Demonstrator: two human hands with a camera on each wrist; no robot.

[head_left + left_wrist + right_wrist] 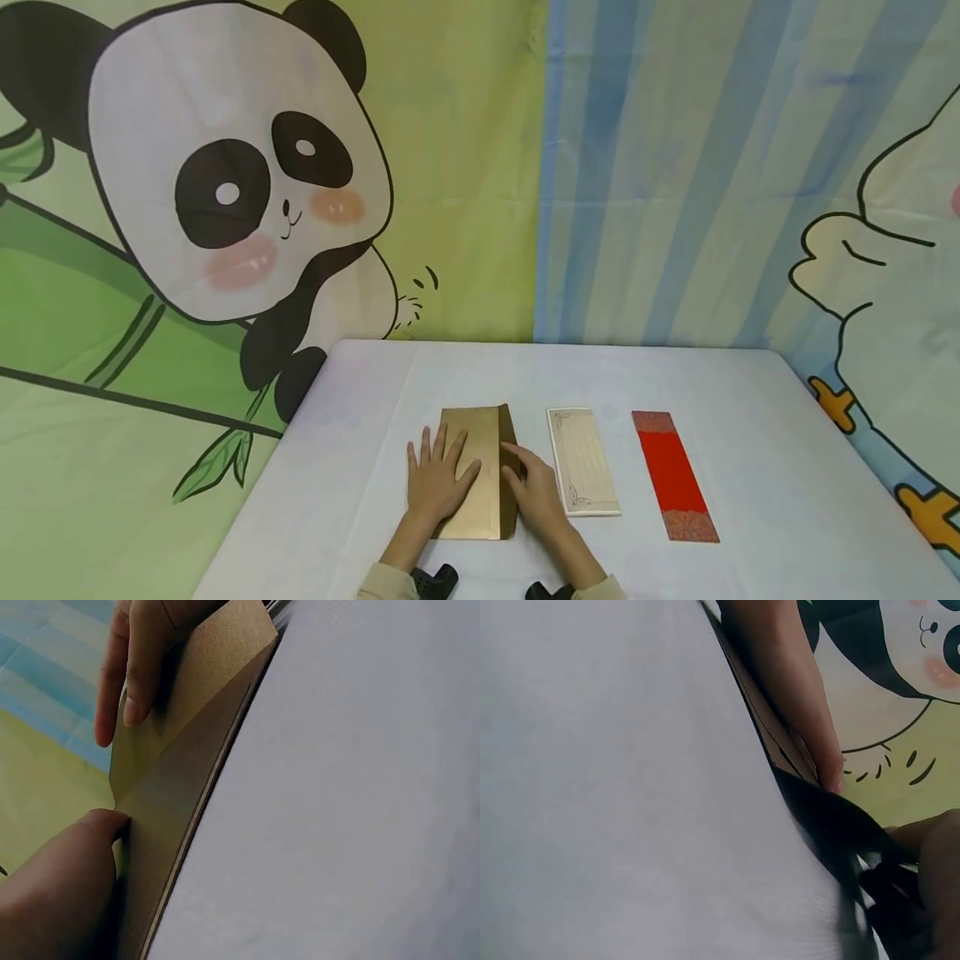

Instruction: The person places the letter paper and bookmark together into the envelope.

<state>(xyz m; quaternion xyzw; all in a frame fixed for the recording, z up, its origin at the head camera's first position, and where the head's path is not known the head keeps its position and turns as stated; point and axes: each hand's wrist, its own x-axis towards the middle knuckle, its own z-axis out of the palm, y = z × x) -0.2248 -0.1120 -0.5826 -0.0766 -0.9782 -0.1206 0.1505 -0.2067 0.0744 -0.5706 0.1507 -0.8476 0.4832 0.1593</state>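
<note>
A gold paper sleeve or envelope (476, 500) lies on the white table, its long right-hand flap (507, 508) standing up at an angle. My left hand (438, 482) rests on its face with the fingers spread and the thumb reaching toward the fold. At the raised flap is my right hand (536, 492), its thumb and forefinger apart and their tips against the flap. In the left wrist view two fairly straight right fingers (142, 682) lie along the flap's gold side. The right wrist view shows the flap's dark side (829, 814) beside the right hand (934, 851).
Right of the gold piece lies a cream card or booklet (583, 462) with ornamented corners. Farther right is a red strip (677, 475) with patterned ends. The white table (780, 500) reaches back to a cartoon panda backdrop (465, 167). Black wrist devices (435, 582) sit by the sleeves.
</note>
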